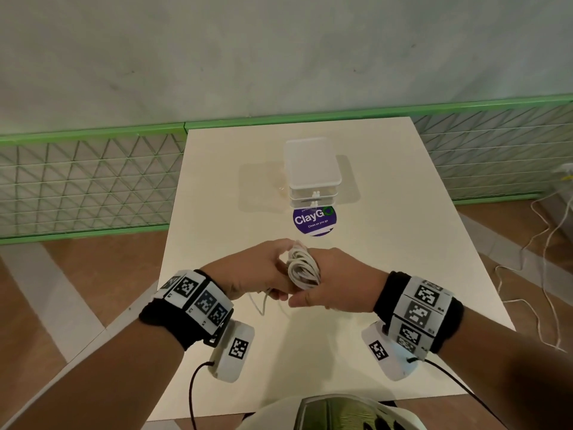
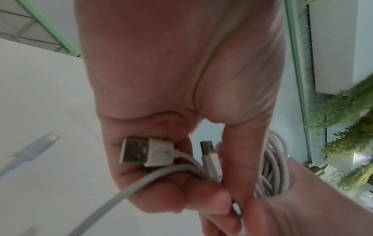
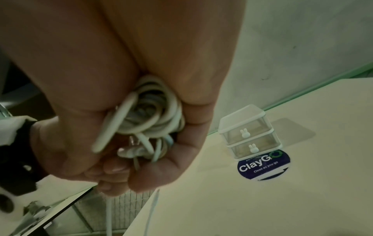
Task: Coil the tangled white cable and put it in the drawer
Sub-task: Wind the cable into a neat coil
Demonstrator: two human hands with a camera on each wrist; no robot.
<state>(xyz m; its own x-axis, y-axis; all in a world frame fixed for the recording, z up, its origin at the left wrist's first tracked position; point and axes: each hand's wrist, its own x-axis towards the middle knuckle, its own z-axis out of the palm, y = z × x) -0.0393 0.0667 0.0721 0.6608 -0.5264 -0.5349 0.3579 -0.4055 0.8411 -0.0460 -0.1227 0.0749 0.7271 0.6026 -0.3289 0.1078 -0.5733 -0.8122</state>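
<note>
Both hands meet above the white rectangular worktop [image 1: 217, 181], on the near side of the small white two-drawer plastic organiser [image 1: 312, 178].

Thin white USB cable [image 1: 303, 268]: mostly wound into a bundle of loops around the right hand [image 1: 338, 283]. Right-wrist view shows the loops bunched in that palm, fingers [image 3: 153, 174] curled over them. A loose length hangs from the hands toward the worktop, nearer the person than the organiser.

Left hand [image 1: 257, 271] touches the bundle; its fingers [image 2: 161, 198] are curled round the cable, and the flat USB-A plug [image 2: 145, 151] sits in the palm. A second, smaller plug [image 2: 209, 158] sticks up beside the left thumb. Thumb tips of both hands meet just under the coil.

Organiser: both drawers closed, each with a small white rabbit-shaped knob [image 3: 244, 132]. Cable is well apart from it, not in any drawer.

Round dark-blue "ClayGO" sticker [image 1: 314, 220] lies on the worktop, touching the organiser's front, between the organiser and the hands.

Green-framed wire mesh panels [image 1: 93, 178] run behind the organiser along the wall.
</note>
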